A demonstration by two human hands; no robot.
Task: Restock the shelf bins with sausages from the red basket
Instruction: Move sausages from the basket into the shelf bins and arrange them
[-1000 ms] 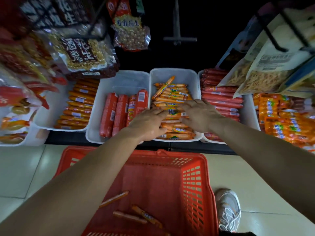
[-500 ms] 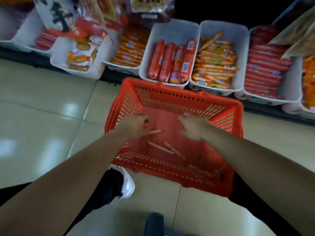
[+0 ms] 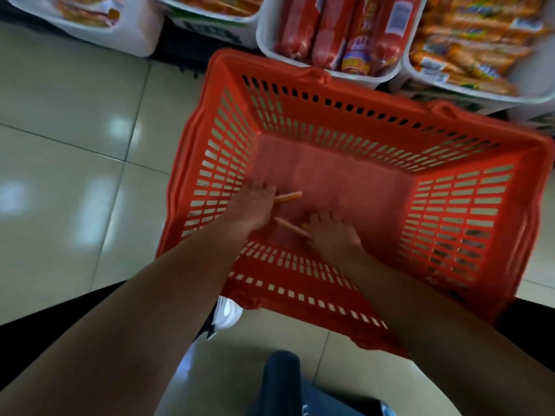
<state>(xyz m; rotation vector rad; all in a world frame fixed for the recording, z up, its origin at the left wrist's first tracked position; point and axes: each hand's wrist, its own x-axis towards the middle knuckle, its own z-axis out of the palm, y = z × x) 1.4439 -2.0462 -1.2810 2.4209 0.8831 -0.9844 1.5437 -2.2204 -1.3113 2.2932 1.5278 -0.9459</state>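
Note:
The red basket [image 3: 450,205] sits on the floor below the shelf bins. Both my hands reach down to its bottom. My left hand [image 3: 253,210] curls over one thin orange sausage [image 3: 289,196], whose end sticks out to the right. My right hand [image 3: 333,235] curls over the end of a second thin sausage [image 3: 289,227] lying slanted between the hands. Above the basket, a white bin [image 3: 300,66] holds thick red sausages [image 3: 327,28]. To its right, another white bin [image 3: 450,88] is full of thin orange sausages [image 3: 468,40]. The picture is blurred.
More white bins [image 3: 141,34] of packaged goods line the shelf at the top left. Glossy beige floor tiles [image 3: 75,175] lie left of the basket. My white shoe [image 3: 229,313] is under the basket's near edge, my jeans-clad knee [image 3: 282,379] below.
Both hands left the orange-sausage bin, dropped into the red basket and closed over two thin sausages at its bottom. The view swung down toward the floor.

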